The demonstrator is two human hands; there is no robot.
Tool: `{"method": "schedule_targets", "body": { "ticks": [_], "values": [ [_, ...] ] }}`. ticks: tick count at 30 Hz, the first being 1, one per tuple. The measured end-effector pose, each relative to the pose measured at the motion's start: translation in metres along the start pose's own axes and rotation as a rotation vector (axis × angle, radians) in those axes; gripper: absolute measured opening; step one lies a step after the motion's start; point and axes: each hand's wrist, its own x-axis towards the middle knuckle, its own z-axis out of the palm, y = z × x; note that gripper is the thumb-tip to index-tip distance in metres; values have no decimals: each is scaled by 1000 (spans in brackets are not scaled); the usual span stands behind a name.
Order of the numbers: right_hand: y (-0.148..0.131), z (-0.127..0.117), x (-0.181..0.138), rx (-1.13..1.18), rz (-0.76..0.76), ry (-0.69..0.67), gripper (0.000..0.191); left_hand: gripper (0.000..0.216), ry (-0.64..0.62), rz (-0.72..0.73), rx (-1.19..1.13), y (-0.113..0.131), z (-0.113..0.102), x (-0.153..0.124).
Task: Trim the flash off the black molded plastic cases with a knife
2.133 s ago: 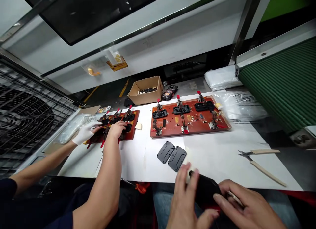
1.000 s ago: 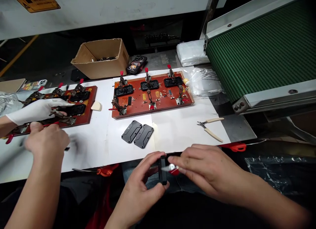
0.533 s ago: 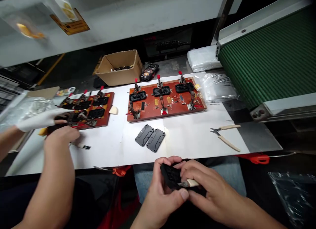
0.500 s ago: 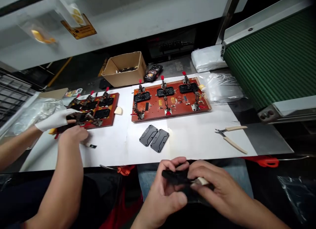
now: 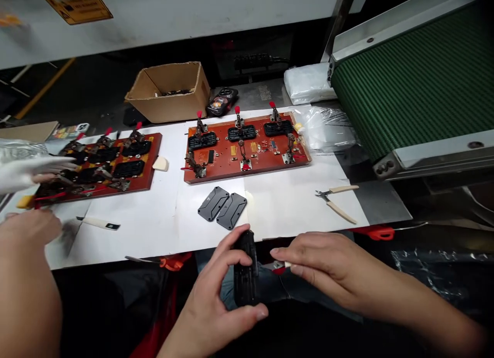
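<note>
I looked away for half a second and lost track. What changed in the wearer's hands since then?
The left hand has turned the black part from lying flat to standing on edge. The right hand has drawn its small tool off the part; the tip now sits just beside it. Both hands keep their hold. The two flat black covers and the pliers lie unmoved on the table.

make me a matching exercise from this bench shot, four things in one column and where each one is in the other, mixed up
Things:
1. black part
2. cardboard box
3. cutters
4. two flat black covers

Places:
A. on the white sheet just in front of the middle red fixture board
B. on the sheet's right end, near the green conveyor belt
C. behind the boards, at the back of the bench
D. held on edge in the left hand, with the right hand beside it

Pairs: 1-D, 2-C, 3-B, 4-A
</note>
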Motion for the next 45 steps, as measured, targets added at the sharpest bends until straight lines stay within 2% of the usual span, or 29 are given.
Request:
{"method": "schedule_targets", "body": {
  "ticks": [4, 13, 26, 37, 45],
  "values": [
    [-7, -2, 2, -40, -22, -13, 35, 48, 18, 85, 117, 3, -4, 1],
    [-8, -3, 4, -140, -29, -53, 36, 47, 38, 137, 206, 9, -3, 3],
    [-7, -10, 3, -163, -40, -60, 35, 46, 4, 162, 184, 13, -2, 5],
    [-6, -9, 0, -169, -51, -17, 32, 44, -18, 179, 202, 12, -3, 3],
    [1, -11, 0, -223, -48, 37, 33, 44, -83, 221, 211, 12, -1, 3]
  ]
}}
